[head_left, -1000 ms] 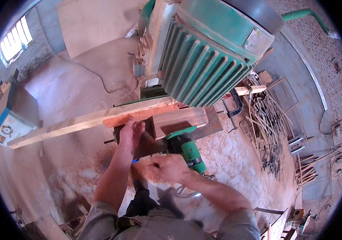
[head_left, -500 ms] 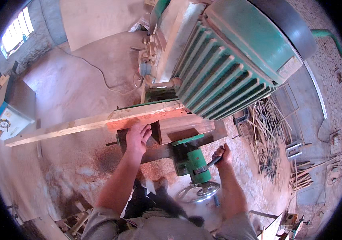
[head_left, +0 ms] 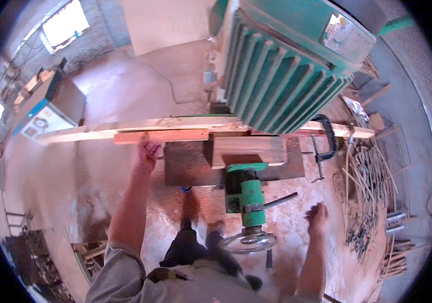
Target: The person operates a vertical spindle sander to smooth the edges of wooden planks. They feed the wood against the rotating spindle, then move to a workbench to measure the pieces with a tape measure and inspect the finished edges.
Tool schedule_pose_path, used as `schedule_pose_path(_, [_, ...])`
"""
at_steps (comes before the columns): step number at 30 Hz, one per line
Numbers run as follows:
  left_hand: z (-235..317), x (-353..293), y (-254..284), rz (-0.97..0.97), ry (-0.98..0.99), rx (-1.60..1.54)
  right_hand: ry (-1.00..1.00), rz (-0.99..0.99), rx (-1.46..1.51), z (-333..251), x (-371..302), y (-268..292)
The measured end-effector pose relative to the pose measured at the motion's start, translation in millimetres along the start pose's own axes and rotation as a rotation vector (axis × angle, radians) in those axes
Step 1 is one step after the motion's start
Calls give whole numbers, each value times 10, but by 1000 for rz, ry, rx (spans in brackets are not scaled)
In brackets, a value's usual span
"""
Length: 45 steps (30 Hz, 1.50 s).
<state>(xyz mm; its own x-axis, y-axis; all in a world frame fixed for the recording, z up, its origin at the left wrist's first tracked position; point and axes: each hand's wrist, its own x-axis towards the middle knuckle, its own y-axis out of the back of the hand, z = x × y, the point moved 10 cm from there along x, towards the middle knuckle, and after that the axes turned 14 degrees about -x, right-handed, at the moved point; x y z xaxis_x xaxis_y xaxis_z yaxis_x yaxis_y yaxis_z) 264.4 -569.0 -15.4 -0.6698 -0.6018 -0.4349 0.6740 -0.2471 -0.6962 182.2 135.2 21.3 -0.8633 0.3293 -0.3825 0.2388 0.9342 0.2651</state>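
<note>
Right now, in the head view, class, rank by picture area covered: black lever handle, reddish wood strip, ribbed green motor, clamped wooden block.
1. Ribbed green motor; its nearness to the camera may enlarge it
2. Wooden block
3. Reddish wood strip
4. Black lever handle

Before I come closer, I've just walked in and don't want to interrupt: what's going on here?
Someone's left hand is at a reddish wood strip alongside a long pale beam. Their right hand is empty, clear of the lever on the green fixture. A wood block rests on the dark table, beside that fixture.
</note>
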Motion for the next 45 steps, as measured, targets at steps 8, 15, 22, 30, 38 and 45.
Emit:
schedule_pose_path(8, [1837, -832, -169, -326, -391, -298, 216, 36, 58, -819, -636, 300])
schedule_pose_path(15, [2108, -940, -291, -437, -322, -409, 594, -268, 45, -1746, -1774, -918])
schedule_pose_path(22, [2152, -1010, -368, -455, -147, -574, 648, -651, -107, -1648, -2836, -2335])
schedule_pose_path(30, [2187, -1095, -564, -676, 21, -688, 461, -770, -142, -946, -3126, -2795])
schedule_pose_path(38, [2056, -1122, -746, -815, 184, -809, 360, -756, -176, -711, -3131, -2792])
schedule_pose_path(45, [1924, -1217, -1004, -932, 249, -744, 409, -744, -234, -628, -3142, -2855])
